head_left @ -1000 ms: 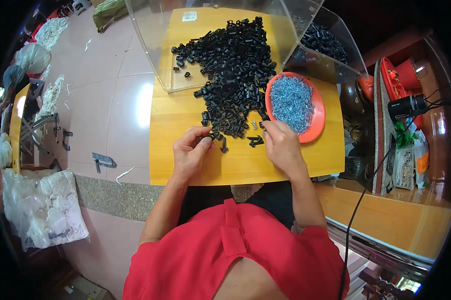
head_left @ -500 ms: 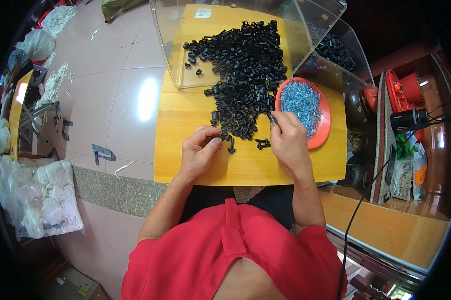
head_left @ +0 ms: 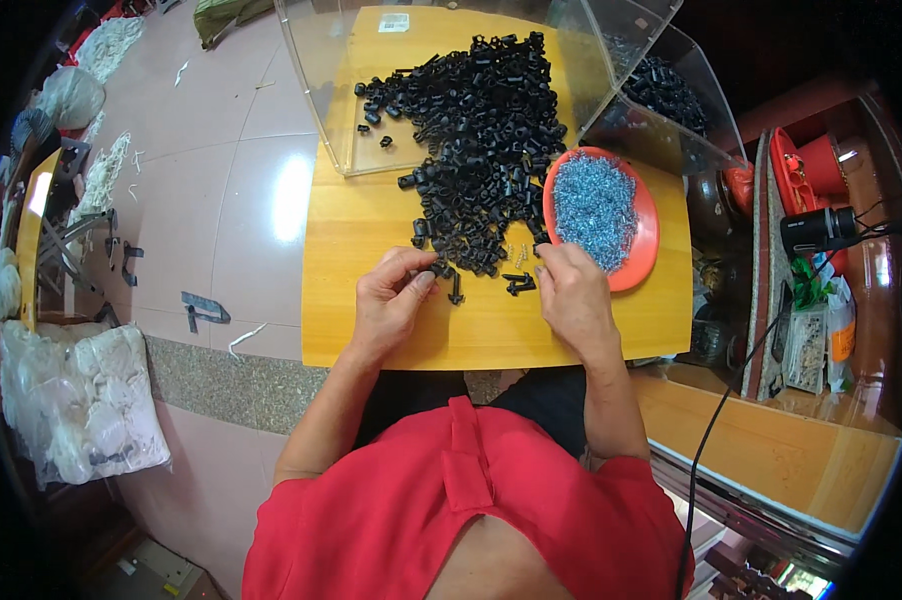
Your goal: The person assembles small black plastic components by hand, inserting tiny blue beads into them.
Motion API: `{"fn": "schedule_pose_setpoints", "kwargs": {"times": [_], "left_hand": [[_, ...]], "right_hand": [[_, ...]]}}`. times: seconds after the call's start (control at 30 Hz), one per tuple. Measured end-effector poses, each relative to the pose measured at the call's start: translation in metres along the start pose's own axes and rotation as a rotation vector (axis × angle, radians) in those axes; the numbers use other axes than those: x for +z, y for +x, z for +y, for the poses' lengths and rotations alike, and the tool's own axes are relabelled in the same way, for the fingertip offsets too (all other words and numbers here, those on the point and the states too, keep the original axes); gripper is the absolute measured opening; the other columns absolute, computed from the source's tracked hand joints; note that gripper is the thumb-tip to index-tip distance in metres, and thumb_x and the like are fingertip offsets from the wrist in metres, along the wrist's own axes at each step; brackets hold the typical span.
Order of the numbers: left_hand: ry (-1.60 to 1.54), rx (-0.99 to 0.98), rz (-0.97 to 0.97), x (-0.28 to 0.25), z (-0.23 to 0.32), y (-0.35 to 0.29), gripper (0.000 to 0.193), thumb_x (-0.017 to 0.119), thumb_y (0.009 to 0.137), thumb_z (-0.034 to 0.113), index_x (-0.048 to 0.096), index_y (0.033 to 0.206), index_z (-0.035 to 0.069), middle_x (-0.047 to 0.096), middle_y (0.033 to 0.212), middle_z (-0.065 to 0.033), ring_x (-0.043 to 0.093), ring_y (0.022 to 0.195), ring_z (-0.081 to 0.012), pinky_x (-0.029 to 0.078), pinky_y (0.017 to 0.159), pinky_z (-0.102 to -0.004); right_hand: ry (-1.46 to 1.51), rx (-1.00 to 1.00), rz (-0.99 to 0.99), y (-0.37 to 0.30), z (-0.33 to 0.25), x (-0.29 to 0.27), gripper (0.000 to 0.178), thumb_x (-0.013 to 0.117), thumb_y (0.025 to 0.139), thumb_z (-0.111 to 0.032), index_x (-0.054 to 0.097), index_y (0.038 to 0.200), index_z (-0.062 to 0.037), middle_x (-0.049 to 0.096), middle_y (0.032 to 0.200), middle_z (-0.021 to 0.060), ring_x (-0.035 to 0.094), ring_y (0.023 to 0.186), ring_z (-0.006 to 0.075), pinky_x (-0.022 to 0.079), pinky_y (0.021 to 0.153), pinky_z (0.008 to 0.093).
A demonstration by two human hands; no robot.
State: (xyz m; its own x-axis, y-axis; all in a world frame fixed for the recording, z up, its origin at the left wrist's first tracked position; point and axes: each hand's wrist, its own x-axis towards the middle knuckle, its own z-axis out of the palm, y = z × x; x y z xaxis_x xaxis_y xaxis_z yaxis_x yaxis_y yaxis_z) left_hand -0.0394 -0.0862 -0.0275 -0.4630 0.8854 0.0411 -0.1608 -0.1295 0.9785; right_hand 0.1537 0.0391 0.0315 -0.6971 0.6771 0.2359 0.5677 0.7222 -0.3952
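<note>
A large pile of small black plastic parts (head_left: pixel 491 140) covers the middle of the yellow table (head_left: pixel 361 330). At the pile's near left edge my left hand (head_left: pixel 391 300) is closed, thumb and forefinger pinching a small black plastic part (head_left: pixel 439 268). My right hand (head_left: pixel 578 300) is closed at the near right, between the pile and a red plate; whatever its fingertips hold is too small to make out. Beside them lie a few small metal springs (head_left: pixel 518 255) and some longer black pieces (head_left: pixel 519 284). Another upright black piece (head_left: pixel 456 288) lies just right of my left fingertips.
The red plate (head_left: pixel 646 240), heaped with small bluish metal springs (head_left: pixel 593 210), stands at the table's right side. A clear plastic bin (head_left: pixel 316 90) lies open around the far pile. Another clear bin (head_left: pixel 716 140) with black parts stands far right. A black cable (head_left: pixel 721 400) hangs at right.
My right hand has moved slightly down toward me, and small springs now show on the table beside its fingertips. My left hand keeps its pinch. The whole view has shifted slightly.
</note>
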Motion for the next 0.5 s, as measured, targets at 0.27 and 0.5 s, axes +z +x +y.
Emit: {"fn": "schedule_pose_setpoints", "kwargs": {"times": [0.27,0.5], "left_hand": [[0.022,-0.014,-0.021,-0.002,0.003,-0.001,0.023,0.056,0.082,-0.007,0.061,0.104,-0.004,0.056,0.098,-0.0064,0.058,0.078,-0.0116,0.048,0.069,-0.0226],[-0.096,-0.037,-0.047,-0.006,-0.001,-0.001,0.021,0.059,0.082,-0.006,0.062,0.103,-0.003,0.055,0.100,-0.0061,0.058,0.079,-0.0120,0.049,0.069,-0.0236]], "right_hand": [[-0.168,-0.119,-0.023,0.007,-0.004,0.021,0.012,0.055,0.070,0.000,0.059,0.080,-0.0023,0.052,0.078,0.0125,0.056,0.080,0.0298,0.047,0.067,0.0394],[-0.197,-0.164,-0.046,0.013,0.000,0.026,0.010,0.055,0.070,-0.001,0.060,0.079,-0.0024,0.052,0.079,0.0114,0.056,0.080,0.0280,0.048,0.065,0.0372]]}}
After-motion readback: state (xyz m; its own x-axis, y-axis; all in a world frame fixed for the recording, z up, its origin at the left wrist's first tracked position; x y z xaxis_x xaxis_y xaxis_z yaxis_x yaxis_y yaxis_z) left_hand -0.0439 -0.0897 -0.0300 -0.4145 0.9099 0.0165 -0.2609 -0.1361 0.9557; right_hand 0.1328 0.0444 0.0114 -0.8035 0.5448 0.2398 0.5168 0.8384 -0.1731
